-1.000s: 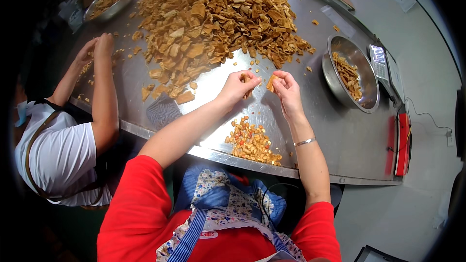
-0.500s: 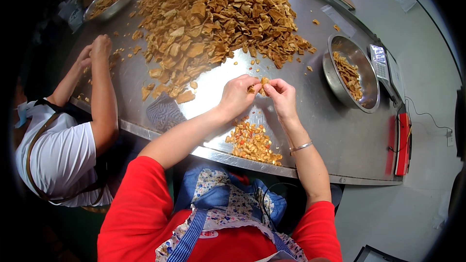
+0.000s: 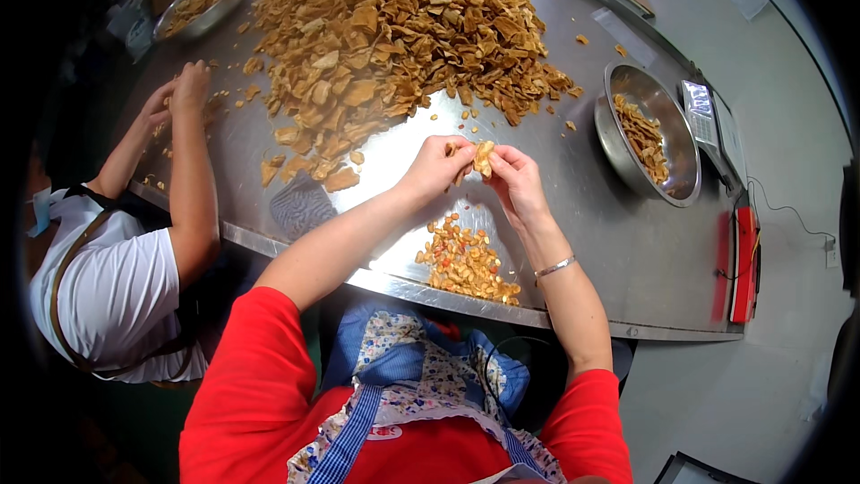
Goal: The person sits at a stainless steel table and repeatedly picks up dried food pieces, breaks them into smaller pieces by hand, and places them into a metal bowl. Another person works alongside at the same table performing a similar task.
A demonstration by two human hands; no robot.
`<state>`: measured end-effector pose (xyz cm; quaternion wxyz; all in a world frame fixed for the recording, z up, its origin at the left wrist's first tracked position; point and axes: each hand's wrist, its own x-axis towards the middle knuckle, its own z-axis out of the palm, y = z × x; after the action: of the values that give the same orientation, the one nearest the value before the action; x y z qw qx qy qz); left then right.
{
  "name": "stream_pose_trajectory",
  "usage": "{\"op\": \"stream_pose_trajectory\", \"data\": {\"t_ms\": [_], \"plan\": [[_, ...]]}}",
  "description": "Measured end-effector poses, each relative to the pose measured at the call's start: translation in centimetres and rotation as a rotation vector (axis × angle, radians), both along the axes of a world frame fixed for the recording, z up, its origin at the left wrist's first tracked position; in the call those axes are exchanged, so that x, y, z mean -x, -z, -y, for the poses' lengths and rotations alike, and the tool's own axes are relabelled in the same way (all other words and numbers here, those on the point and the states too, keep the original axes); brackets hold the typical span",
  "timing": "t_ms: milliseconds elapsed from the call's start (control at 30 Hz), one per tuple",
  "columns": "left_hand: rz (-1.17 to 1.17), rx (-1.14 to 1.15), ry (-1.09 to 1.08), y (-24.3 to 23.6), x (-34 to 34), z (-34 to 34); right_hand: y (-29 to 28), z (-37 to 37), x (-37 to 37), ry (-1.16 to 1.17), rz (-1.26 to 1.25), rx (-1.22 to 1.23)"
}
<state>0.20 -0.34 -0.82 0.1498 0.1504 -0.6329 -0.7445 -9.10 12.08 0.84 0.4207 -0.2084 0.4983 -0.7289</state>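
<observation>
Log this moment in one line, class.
left hand: dried brown pieces | right hand: pinching golden piece | steel table: heap of bits

A head-worn fisheye camera looks down from close above onto both hands [image 3: 436,167] and the metal table [image 3: 654,260].

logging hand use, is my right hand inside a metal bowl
No, the right hand holds a yellowish piece above the metal table.

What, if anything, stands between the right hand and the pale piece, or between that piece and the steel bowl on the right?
Nothing visible parts the right hand from the pale piece, which it touches. Toward the steel bowl, the right hand itself comes first; past it, only the steel table shows between.
</observation>
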Motion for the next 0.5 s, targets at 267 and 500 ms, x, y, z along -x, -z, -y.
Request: {"op": "stream_pose_trajectory", "data": {"t_ms": [267,500], "plan": [[-0.018,-0.234,0.112,-0.9,0.2,-0.7,0.6,-0.4,0.9,-0.018,-0.148,-0.072],[-0.094,-0.627,0.264,-0.7,0.4,0.7,0.8,0.6,0.9,-0.102,0.118,0.018]]}}
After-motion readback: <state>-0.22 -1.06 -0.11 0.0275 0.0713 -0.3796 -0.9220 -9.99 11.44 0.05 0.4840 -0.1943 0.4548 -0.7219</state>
